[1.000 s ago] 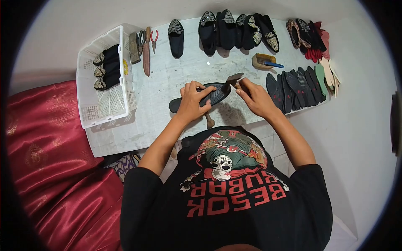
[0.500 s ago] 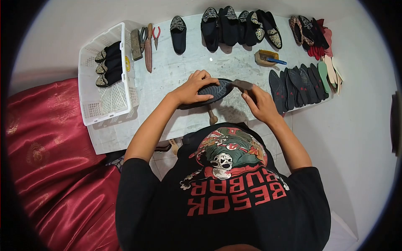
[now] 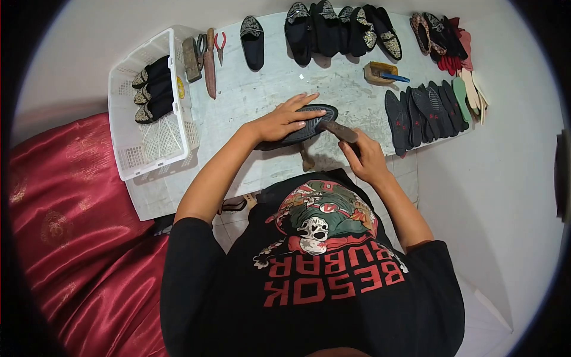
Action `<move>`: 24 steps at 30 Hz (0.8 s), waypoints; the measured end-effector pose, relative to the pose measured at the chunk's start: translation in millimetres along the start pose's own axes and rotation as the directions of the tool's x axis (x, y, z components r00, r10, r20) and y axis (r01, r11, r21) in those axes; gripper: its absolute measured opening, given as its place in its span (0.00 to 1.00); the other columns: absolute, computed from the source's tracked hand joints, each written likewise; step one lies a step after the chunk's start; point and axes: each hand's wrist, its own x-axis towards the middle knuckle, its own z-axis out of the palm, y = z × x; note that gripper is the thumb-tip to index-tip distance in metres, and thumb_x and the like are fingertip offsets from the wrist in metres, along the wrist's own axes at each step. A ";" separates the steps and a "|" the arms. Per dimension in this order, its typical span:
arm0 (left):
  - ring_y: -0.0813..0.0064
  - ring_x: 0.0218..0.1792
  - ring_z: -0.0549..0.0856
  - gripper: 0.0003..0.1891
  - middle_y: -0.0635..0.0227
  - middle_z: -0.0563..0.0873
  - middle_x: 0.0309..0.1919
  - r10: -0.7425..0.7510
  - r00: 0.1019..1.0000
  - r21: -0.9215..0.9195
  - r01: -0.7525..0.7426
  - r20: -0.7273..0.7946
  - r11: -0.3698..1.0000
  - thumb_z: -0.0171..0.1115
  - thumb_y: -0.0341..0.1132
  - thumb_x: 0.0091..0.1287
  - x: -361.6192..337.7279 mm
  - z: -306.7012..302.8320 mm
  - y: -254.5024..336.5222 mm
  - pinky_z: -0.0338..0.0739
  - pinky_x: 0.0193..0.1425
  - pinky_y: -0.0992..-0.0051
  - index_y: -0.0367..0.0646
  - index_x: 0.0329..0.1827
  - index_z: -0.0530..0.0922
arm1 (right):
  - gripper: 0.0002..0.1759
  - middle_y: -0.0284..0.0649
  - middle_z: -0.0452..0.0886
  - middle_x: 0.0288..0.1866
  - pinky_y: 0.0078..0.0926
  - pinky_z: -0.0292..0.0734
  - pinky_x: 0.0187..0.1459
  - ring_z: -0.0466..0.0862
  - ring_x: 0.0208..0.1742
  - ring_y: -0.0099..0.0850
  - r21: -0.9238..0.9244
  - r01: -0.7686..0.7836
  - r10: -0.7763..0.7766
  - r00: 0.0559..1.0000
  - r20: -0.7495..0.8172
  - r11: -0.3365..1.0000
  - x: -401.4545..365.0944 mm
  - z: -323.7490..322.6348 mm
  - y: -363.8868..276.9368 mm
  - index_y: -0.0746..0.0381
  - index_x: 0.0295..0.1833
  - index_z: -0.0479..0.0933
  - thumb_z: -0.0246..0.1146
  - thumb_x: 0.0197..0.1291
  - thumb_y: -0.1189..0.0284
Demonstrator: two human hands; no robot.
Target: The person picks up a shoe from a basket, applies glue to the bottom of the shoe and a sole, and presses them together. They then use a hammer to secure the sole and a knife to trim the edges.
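Note:
A dark shoe lies sole up on the table in front of me, its ridged black tread showing. My left hand holds it down, fingers stretched over the sole and thumb on the near side. In my right hand is a dark, worn hammer, gripped closed, its narrow end at the sole near the rounded right end. What touches there is too small to tell. From beneath the shoe, a wooden knob-ended handle sticks out towards me; its other end is hidden.
A white plastic basket with several embroidered slippers stands left, beside pliers and a long tool. More black slippers line the back. Black soles lie right, near a small box with a blue-handled brush.
The hammer's end has moved from the shoe's right tip inward onto the sole. My left fingers have straightened from a bent grip. The view has shifted slightly.

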 end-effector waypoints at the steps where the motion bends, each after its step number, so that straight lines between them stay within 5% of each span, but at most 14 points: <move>1: 0.49 0.88 0.53 0.28 0.58 0.54 0.89 0.021 0.999 -0.121 -0.016 0.044 0.993 0.53 0.39 0.82 -2.2 0.2 -1.5 0.49 0.91 0.52 0.66 0.85 0.70 | 0.12 0.50 0.83 0.39 0.44 0.79 0.37 0.86 0.37 0.54 0.024 0.038 -0.037 0.999 -0.029 0.999 -1.4 2.9 -4.3 0.65 0.54 0.78 0.65 0.74 0.69; 7: 0.53 0.84 0.64 0.29 0.61 0.60 0.87 -0.048 0.992 -0.263 0.076 0.114 0.962 0.52 0.36 0.82 -3.7 -2.3 1.7 0.57 0.89 0.60 0.70 0.85 0.68 | 0.14 0.49 0.82 0.39 0.45 0.80 0.38 0.86 0.36 0.54 0.007 0.047 -0.046 0.998 -0.046 0.999 -5.4 16.5 -7.9 0.64 0.57 0.79 0.66 0.72 0.70; 24: 0.53 0.86 0.61 0.30 0.59 0.57 0.88 0.015 0.985 -0.344 0.046 0.173 0.938 0.54 0.38 0.83 -1.8 -1.2 -14.3 0.55 0.89 0.59 0.66 0.87 0.66 | 0.22 0.45 0.82 0.43 0.42 0.83 0.36 0.87 0.37 0.48 -0.198 0.144 -0.134 0.989 0.062 0.970 -12.7 52.0 -35.4 0.65 0.64 0.79 0.70 0.65 0.71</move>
